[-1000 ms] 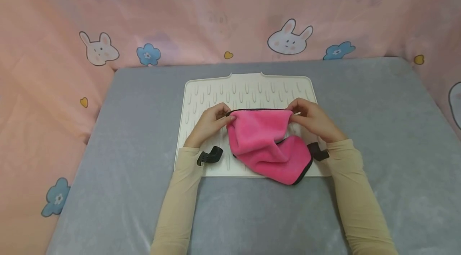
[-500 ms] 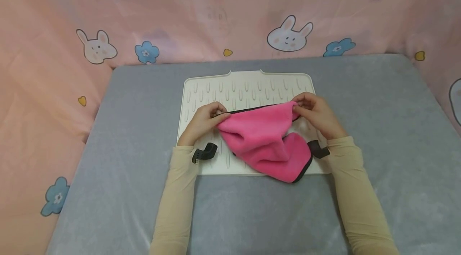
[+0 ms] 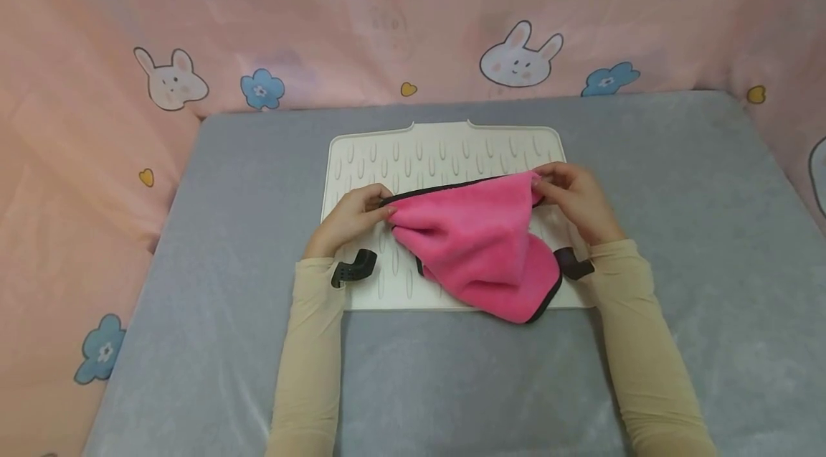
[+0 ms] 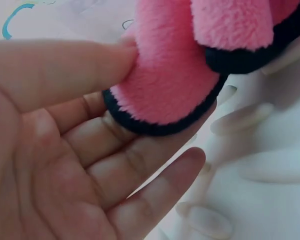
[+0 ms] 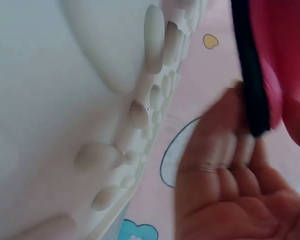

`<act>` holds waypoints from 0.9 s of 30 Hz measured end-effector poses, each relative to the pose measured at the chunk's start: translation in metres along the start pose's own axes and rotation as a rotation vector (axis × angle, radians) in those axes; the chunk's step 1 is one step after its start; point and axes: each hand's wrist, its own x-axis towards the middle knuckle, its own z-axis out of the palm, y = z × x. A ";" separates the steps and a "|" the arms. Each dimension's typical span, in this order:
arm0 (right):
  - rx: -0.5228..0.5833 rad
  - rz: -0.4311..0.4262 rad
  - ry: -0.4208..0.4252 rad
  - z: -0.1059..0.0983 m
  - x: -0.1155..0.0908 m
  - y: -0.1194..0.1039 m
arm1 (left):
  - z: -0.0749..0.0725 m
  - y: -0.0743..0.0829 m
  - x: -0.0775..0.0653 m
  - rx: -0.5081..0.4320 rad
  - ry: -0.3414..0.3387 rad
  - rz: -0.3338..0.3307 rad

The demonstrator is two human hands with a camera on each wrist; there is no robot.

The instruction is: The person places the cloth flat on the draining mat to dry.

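Note:
A fluffy pink cloth (image 3: 471,242) with black edging is stretched between both hands over a cream draining mat (image 3: 381,270). My left hand (image 3: 348,219) pinches its upper left corner between thumb and fingers; in the left wrist view the thumb presses the pink cloth (image 4: 165,85) against the fingers. At the upper right corner my right hand (image 3: 577,200) pinches the cloth, whose black edge (image 5: 252,75) shows between thumb and fingers in the right wrist view. The lower part of the cloth hangs in folds, its bottom tip reaching past the mat's front edge.
The mat has raised oval ridges and lies on a grey cloth-covered table (image 3: 452,385). Behind and to the left hangs a pink curtain (image 3: 361,26) with rabbits and flowers. A black strap piece (image 3: 356,268) sits at each wrist.
The hands have moved apart, the left one leftward and the right one up and to the right. The cloth's top edge is now wider and slants up toward the right.

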 end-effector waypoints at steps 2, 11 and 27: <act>-0.039 0.062 -0.056 -0.002 0.000 -0.001 | 0.000 0.000 0.001 0.017 0.023 -0.018; -0.148 0.195 -0.238 -0.005 0.001 -0.004 | -0.002 -0.003 0.002 0.024 0.126 -0.063; -0.069 0.156 -0.314 0.004 0.000 -0.005 | -0.009 -0.005 -0.003 -0.066 0.083 -0.130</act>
